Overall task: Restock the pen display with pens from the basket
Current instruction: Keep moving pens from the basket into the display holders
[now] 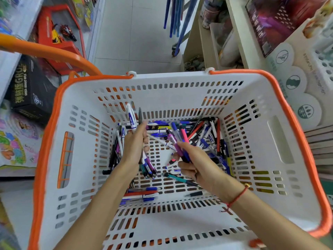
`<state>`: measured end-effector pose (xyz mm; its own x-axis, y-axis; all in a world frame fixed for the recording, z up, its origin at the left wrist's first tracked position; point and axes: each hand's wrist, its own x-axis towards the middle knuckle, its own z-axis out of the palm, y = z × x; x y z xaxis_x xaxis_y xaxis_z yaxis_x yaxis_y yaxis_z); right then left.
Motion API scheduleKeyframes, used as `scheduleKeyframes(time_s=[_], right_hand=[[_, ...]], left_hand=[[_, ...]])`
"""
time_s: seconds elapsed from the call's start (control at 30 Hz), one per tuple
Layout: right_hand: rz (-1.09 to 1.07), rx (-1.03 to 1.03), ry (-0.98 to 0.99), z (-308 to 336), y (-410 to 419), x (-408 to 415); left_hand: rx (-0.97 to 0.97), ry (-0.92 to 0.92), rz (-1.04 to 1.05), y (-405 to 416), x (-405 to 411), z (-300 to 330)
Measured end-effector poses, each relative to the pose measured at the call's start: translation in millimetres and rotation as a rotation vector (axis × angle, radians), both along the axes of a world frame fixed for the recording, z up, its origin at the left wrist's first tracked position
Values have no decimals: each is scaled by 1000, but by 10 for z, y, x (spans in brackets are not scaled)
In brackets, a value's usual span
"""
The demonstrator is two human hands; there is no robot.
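Both hands inside white slotted plastic basket with orange rim (pixel 281 141) | left hand (pixel 134 147) gripped white-and-blue pens (pixel 131 120) | right hand (pixel 191 165) clutched fanned purple, pink and blue pens (pixel 175 139) | risk judged: loose bundle slipping, pens dropped back among loose pens (pixel 207 134) | white perforated pen display (pixel 322 64) well apart, right

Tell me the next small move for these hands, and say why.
Probably lift both hands out of the basket toward the pen display at the right. The left hand already grips a white and blue pen and others, and the right hand holds a mixed bunch.
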<state>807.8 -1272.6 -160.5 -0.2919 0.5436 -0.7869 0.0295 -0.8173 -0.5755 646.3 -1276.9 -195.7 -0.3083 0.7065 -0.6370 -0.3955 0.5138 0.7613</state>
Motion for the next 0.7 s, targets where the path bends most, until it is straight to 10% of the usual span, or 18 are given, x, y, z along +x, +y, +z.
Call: scheduleKeyframes(time_s=[0.37, 0.7], right_hand=[[422, 41, -3, 87, 186, 183], [634, 240, -473, 37, 413, 319]], left_hand=[[37, 372, -506, -34, -10, 53], [-42, 105, -1148, -47, -54, 221]])
